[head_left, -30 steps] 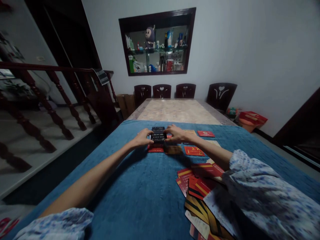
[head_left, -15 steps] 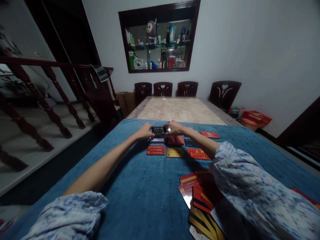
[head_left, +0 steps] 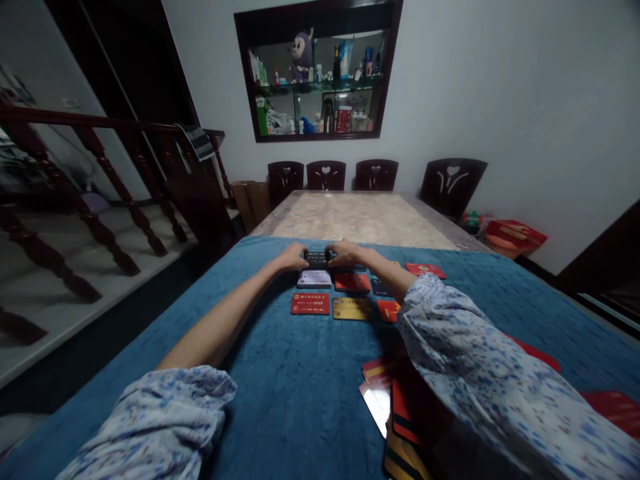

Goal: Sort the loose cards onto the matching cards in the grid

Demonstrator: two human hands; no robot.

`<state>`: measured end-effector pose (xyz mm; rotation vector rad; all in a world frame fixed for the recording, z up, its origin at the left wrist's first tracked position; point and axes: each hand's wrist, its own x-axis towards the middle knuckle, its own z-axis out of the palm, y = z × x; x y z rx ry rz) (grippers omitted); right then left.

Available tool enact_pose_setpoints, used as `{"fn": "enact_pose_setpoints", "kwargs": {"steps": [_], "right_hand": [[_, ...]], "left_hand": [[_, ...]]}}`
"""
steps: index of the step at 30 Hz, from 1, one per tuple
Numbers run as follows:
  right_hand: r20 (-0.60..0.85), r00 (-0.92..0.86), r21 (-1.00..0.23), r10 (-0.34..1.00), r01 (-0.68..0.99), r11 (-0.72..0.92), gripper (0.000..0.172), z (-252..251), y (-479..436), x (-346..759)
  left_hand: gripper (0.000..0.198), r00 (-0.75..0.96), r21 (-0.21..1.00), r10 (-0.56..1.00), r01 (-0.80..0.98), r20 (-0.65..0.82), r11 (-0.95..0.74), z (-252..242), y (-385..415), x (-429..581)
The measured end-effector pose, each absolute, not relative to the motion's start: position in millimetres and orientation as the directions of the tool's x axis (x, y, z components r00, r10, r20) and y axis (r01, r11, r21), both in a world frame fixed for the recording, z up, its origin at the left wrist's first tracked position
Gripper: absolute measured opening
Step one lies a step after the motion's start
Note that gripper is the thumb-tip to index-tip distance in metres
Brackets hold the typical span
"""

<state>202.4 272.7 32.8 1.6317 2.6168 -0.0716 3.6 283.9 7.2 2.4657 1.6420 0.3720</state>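
Both my arms stretch far forward over a blue cloth [head_left: 300, 373]. My left hand [head_left: 291, 257] and my right hand [head_left: 343, 253] pinch the two ends of a black card [head_left: 316, 257] and hold it low over the cloth's far edge. Just in front of it lie rows of cards: a white card [head_left: 314, 278], a red card [head_left: 353, 282], a dark card [head_left: 381, 287], then a red card [head_left: 311, 304], a gold card [head_left: 352, 308] and another red card [head_left: 388, 309]. A heap of loose cards [head_left: 395, 413] lies under my right sleeve.
A lone red card [head_left: 425, 270] lies to the right. Beyond the cloth the marble table top [head_left: 355, 220] runs to several dark chairs [head_left: 326, 175]. A wooden stair railing [head_left: 100, 167] stands on the left, and red items [head_left: 515, 237] sit on the floor at the right.
Both hands have carried the black card away from me, past the laid-out rows to the cloth's far edge. The white, red and dark cards beneath are now uncovered.
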Motion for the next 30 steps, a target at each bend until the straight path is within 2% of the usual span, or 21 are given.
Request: {"fn": "enact_pose_setpoints", "kwargs": {"steps": [9, 16, 30], "right_hand": [[-0.137, -0.413, 0.011, 0.900, 0.908, 0.419, 0.047, 30, 288, 196], [-0.193, -0.396, 0.032, 0.898, 0.912, 0.409, 0.051, 30, 294, 190], [-0.173, -0.382, 0.038, 0.908, 0.919, 0.393, 0.056, 27, 293, 188]], "left_hand": [[0.033, 0.416, 0.291, 0.907, 0.862, 0.063, -0.416, 3, 291, 5], [0.032, 0.415, 0.296, 0.910, 0.867, 0.018, -0.401, 4, 298, 4], [0.041, 0.408, 0.301, 0.913, 0.872, -0.009, -0.386, 3, 295, 4]]}}
